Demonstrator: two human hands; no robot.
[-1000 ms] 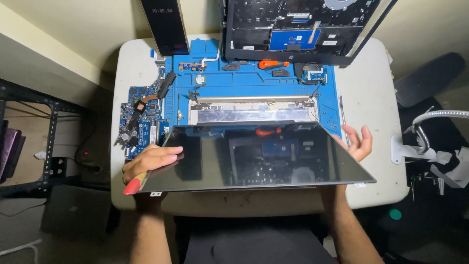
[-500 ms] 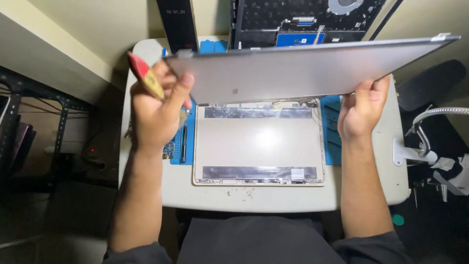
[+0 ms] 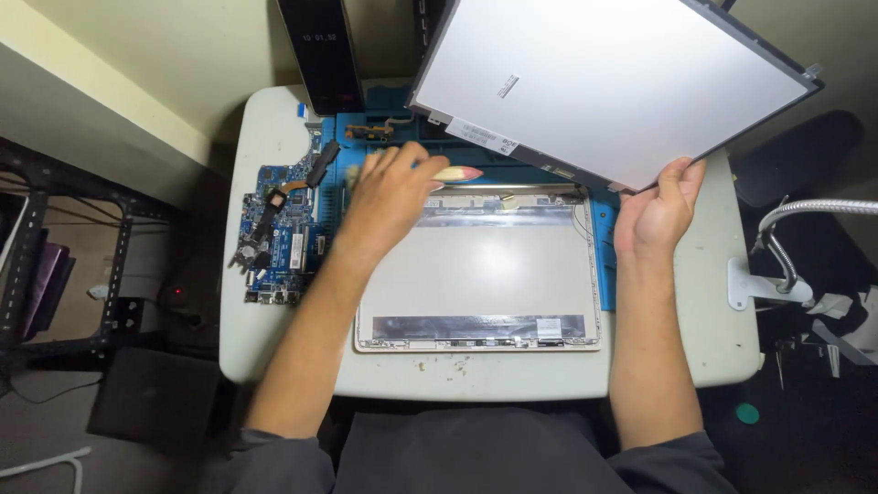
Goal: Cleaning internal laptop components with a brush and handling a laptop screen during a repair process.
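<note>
Above the far right of the small white table (image 3: 732, 338), your right hand (image 3: 657, 212) pinches the near edge of a thin, rigid, fragile-looking display panel (image 3: 613, 82), lifted and tilted. Your left hand (image 3: 389, 192), loosely curled, holds a red-tipped tool (image 3: 457, 173) over the blue mat (image 3: 604, 247) and laptop lid shell (image 3: 480, 274). Dim, cluttered room.
</note>
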